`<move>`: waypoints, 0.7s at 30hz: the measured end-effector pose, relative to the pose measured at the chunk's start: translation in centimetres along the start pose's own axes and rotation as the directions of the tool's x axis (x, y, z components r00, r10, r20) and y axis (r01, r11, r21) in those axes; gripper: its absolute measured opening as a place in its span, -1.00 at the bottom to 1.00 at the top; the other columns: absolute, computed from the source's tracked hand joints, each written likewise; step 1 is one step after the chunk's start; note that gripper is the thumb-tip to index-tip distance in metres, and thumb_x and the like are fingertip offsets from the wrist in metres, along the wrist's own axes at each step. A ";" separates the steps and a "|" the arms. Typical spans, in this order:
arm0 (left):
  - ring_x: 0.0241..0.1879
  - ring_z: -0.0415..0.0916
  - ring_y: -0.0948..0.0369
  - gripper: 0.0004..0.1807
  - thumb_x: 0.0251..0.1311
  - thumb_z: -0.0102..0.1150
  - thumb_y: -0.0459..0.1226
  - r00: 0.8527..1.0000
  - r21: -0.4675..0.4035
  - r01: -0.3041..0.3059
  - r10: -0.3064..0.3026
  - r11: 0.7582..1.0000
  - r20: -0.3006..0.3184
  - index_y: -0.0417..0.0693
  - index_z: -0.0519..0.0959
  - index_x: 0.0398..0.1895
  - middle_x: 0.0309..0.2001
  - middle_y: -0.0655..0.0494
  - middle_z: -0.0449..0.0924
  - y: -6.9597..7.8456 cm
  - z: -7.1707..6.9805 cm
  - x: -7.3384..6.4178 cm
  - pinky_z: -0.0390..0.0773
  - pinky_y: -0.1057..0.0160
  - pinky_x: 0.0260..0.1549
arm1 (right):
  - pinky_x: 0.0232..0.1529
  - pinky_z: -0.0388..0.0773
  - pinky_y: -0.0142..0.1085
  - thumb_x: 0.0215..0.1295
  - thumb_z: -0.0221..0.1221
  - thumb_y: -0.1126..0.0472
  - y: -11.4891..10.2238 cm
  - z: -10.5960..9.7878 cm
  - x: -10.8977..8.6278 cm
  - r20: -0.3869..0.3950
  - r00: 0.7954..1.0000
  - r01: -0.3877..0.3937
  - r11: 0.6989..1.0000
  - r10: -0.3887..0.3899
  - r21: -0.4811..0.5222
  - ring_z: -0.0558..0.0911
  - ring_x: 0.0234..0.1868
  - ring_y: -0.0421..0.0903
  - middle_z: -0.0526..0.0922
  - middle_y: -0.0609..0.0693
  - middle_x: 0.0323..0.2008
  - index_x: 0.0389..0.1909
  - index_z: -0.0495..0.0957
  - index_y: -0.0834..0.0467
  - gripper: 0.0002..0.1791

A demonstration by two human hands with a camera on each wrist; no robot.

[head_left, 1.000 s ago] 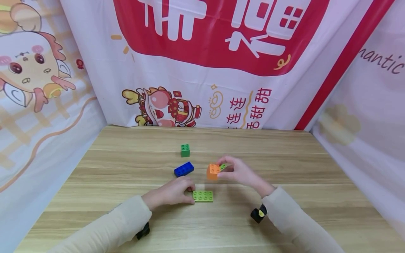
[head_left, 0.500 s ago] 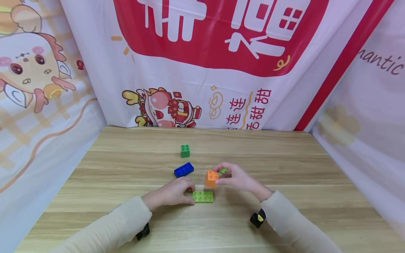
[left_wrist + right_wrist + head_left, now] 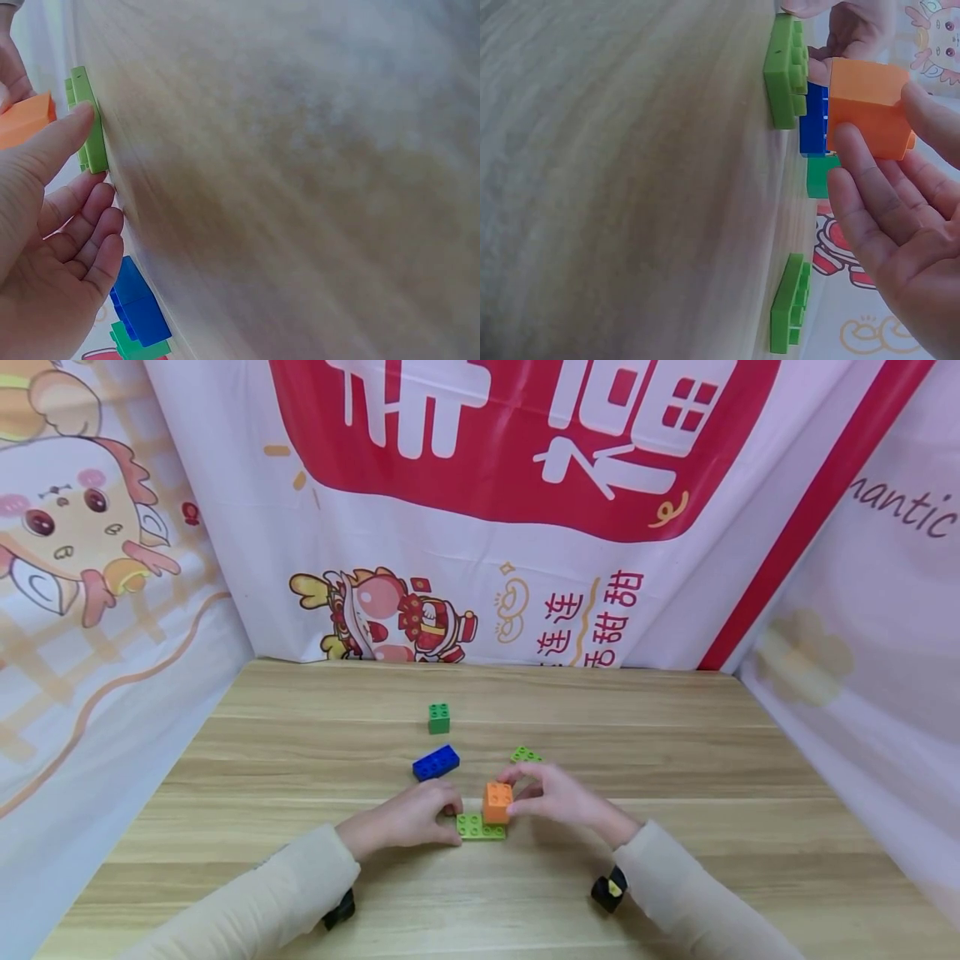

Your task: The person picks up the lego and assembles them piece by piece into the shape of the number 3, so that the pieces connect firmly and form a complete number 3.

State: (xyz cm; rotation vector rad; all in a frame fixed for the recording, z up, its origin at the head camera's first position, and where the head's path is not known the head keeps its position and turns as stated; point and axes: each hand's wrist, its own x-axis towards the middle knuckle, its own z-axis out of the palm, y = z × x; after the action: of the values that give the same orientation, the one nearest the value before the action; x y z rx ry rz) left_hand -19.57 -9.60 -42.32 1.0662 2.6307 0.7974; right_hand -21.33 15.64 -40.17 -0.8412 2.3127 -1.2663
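At the middle of the table, my left hand [image 3: 412, 814] pinches the left end of a flat lime-green building brick [image 3: 469, 827] between thumb and index finger. The brick lies studs up. My right hand [image 3: 561, 795] grips an orange building brick [image 3: 497, 806] with thumb and fingers, close over the right half of the lime-green one. In the right wrist view a gap shows between the orange brick [image 3: 868, 105] and the studs of the lime-green brick [image 3: 781, 75].
Behind my left hand lies a dark blue brick [image 3: 437, 762], with a small green brick [image 3: 438, 718] farther back. A second lime-green piece [image 3: 526, 754] lies just beyond my right hand. Printed cloth [image 3: 420, 535] hangs behind the wooden table [image 3: 637, 727] and at both sides.
My right hand has brought the orange brick toward me and slightly left, down over the lime-green brick. The lime-green piece behind it shows more fully. My left hand has stayed put.
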 end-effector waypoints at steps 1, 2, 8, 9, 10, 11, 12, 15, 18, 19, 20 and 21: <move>-0.36 0.34 0.27 -0.73 -0.03 0.37 -0.17 1.000 -0.002 0.003 -0.003 1.000 0.001 -0.09 0.55 -0.32 -0.36 0.23 0.43 0.0 0.0 0.0 0.41 0.34 -0.36 | -0.09 0.49 -0.24 0.15 0.26 0.19 0.0 0.1 0.0 0.004 1.000 0.002 1.000 -0.002 -0.003 0.56 -0.14 -0.06 0.49 0.00 -0.01 0.05 0.46 0.16 -0.58; -0.36 0.34 0.27 -0.73 -0.03 0.37 -0.17 1.000 -0.003 0.008 -0.008 1.000 0.004 -0.09 0.56 -0.32 -0.36 0.23 0.43 0.0 0.0 0.0 0.41 0.35 -0.35 | -0.08 0.48 -0.24 0.16 0.26 0.20 0.1 0.2 0.0 0.005 1.000 0.006 1.000 -0.006 -0.005 0.56 -0.13 -0.05 0.49 0.01 0.00 0.05 0.46 0.17 -0.58; -0.35 0.34 0.29 -0.73 -0.02 0.36 -0.15 1.000 -0.005 0.018 -0.018 1.000 0.009 -0.07 0.56 -0.31 -0.35 0.25 0.43 0.0 0.0 0.0 0.41 0.35 -0.34 | -0.07 0.48 -0.21 0.15 0.26 0.24 0.3 0.4 -0.1 0.014 1.000 0.010 1.000 -0.010 0.010 0.54 -0.09 -0.02 0.49 0.03 0.03 0.05 0.47 0.18 -0.58; -0.35 0.34 0.29 -0.73 -0.02 0.37 -0.15 1.000 -0.005 0.017 -0.017 1.000 0.009 -0.07 0.56 -0.31 -0.35 0.25 0.43 0.0 0.0 0.0 0.41 0.35 -0.34 | -0.07 0.48 -0.21 0.15 0.26 0.24 0.3 0.5 -0.1 0.019 1.000 0.010 1.000 -0.010 0.014 0.54 -0.09 -0.03 0.49 0.03 0.04 0.05 0.48 0.17 -0.58; -0.35 0.34 0.29 -0.73 -0.02 0.37 -0.15 1.000 -0.003 0.014 -0.014 1.000 0.007 -0.08 0.56 -0.32 -0.35 0.25 0.43 0.0 0.0 0.0 0.41 0.34 -0.34 | -0.06 0.47 -0.22 0.15 0.26 0.23 0.3 0.5 -0.1 0.024 1.000 0.011 1.000 -0.011 0.015 0.54 -0.08 -0.03 0.49 0.02 0.05 0.06 0.48 0.16 -0.58; -0.35 0.34 0.29 -0.73 -0.02 0.37 -0.15 1.000 -0.001 0.012 -0.012 1.000 0.007 -0.08 0.55 -0.32 -0.35 0.25 0.43 0.0 0.0 0.0 0.41 0.34 -0.33 | -0.06 0.47 -0.22 0.15 0.25 0.23 0.4 0.5 -0.1 0.029 1.000 0.009 1.000 -0.009 0.020 0.54 -0.08 -0.03 0.49 0.02 0.06 0.07 0.48 0.16 -0.58; -0.35 0.33 0.28 -0.73 -0.03 0.37 -0.15 1.000 -0.001 0.010 -0.010 1.000 0.005 -0.08 0.55 -0.32 -0.36 0.24 0.43 0.0 0.0 0.0 0.40 0.33 -0.34 | -0.07 0.48 -0.23 0.15 0.25 0.24 0.4 0.5 -0.1 0.035 0.999 0.009 1.000 -0.010 0.022 0.54 -0.08 -0.04 0.49 0.02 0.06 0.07 0.49 0.15 -0.58; -0.35 0.33 0.28 -0.73 -0.03 0.37 -0.16 1.000 0.004 0.007 -0.007 1.000 0.004 -0.08 0.55 -0.33 -0.36 0.24 0.43 0.0 0.0 0.0 0.40 0.34 -0.34 | -0.09 0.48 -0.26 0.16 0.24 0.23 0.4 0.6 -0.2 0.044 0.999 0.000 1.000 -0.001 0.026 0.55 -0.10 -0.06 0.49 0.01 0.07 0.09 0.49 0.13 -0.57; -0.36 0.34 0.28 -0.73 -0.04 0.38 -0.16 1.000 0.005 0.007 -0.007 1.000 0.002 -0.08 0.55 -0.33 -0.37 0.24 0.43 -0.1 0.1 0.1 0.41 0.34 -0.34 | -0.10 0.48 -0.25 0.17 0.24 0.23 0.3 0.7 -0.3 0.048 0.999 -0.010 0.999 0.008 0.033 0.56 -0.12 -0.08 0.51 0.00 0.06 0.10 0.49 0.14 -0.56; -0.36 0.34 0.28 -0.73 -0.03 0.38 -0.16 1.000 0.005 0.007 -0.007 1.000 0.003 -0.08 0.55 -0.33 -0.37 0.24 0.43 -0.1 0.1 0.1 0.41 0.34 -0.35 | -0.10 0.48 -0.25 0.17 0.24 0.22 0.3 0.7 -0.3 0.050 0.999 -0.015 0.999 0.013 0.037 0.56 -0.12 -0.08 0.51 -0.02 0.05 0.10 0.49 0.13 -0.56; -0.36 0.34 0.28 -0.74 -0.03 0.38 -0.16 1.000 0.004 0.008 -0.008 1.000 0.002 -0.08 0.55 -0.33 -0.37 0.24 0.43 -0.1 0.1 0.1 0.41 0.35 -0.35 | -0.09 0.48 -0.24 0.16 0.25 0.22 0.4 0.8 -0.3 0.052 0.999 -0.015 0.999 0.013 0.039 0.55 -0.11 -0.08 0.51 -0.04 0.05 0.10 0.49 0.12 -0.56; -0.36 0.34 0.28 -0.74 -0.04 0.38 -0.16 1.000 0.002 0.009 -0.009 1.000 0.002 -0.08 0.55 -0.33 -0.37 0.24 0.42 -0.1 0.1 0.1 0.41 0.35 -0.35 | -0.09 0.48 -0.24 0.16 0.25 0.21 0.4 0.8 -0.2 0.054 0.998 -0.015 0.999 0.013 0.040 0.55 -0.10 -0.08 0.52 -0.05 0.05 0.09 0.50 0.11 -0.56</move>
State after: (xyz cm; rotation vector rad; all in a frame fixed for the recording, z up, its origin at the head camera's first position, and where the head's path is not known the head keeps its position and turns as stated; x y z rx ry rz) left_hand -19.65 -9.61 -42.47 1.0542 2.6333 0.7919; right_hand -20.83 15.49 -40.90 -0.8342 2.2399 -1.2643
